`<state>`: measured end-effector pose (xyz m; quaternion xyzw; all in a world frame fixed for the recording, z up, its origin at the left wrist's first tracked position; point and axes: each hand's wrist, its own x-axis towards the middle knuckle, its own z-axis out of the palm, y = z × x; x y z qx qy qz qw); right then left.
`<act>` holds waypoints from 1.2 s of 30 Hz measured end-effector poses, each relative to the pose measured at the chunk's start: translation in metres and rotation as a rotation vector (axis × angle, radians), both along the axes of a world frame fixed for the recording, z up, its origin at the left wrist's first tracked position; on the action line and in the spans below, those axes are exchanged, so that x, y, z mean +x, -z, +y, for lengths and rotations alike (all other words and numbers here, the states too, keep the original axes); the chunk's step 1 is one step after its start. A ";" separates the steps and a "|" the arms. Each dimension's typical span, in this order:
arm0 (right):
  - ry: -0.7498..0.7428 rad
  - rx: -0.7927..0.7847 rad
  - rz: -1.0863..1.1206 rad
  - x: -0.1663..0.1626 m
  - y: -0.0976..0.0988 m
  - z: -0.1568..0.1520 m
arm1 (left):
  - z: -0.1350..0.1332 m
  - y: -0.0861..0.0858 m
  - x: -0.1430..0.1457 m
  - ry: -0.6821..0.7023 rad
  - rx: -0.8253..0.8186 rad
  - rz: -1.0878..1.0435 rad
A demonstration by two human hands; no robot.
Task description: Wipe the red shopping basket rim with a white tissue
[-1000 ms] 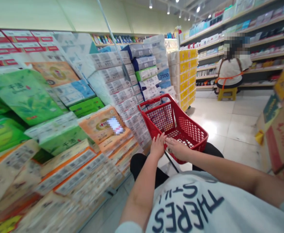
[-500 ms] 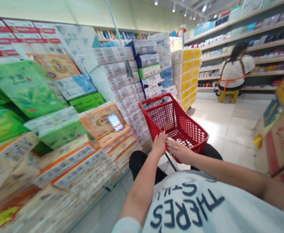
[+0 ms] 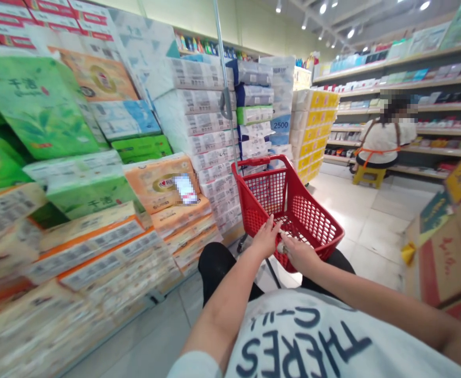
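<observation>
A red plastic shopping cart basket (image 3: 309, 210) stands on the tiled floor in front of me, with nothing visible inside it. My left hand (image 3: 267, 239) rests on the basket's near rim with fingers laid over the edge. My right hand (image 3: 299, 253) grips the same rim just to the right, and something small and pale shows under its fingers. Both forearms reach forward over my white printed shirt. A thin metal pole (image 3: 226, 89) rises from the far side of the cart.
Stacked tissue and toilet paper packs (image 3: 96, 157) fill the left side, close to the cart. Yellow boxes (image 3: 317, 126) stand further down the aisle. A person in a white top sits on a yellow stool (image 3: 366, 176) by the shelves. Cardboard boxes (image 3: 447, 247) line the right.
The view has tilted up and shifted, and the cart has rolled slightly forward and to the right. Both hands stay on the basket's near rim.
</observation>
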<state>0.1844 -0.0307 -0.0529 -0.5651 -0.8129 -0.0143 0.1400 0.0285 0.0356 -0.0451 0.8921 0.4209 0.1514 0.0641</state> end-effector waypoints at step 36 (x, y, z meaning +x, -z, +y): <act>-0.042 -0.001 0.175 -0.045 0.004 0.036 | 0.041 -0.004 -0.040 -0.055 -0.196 -0.366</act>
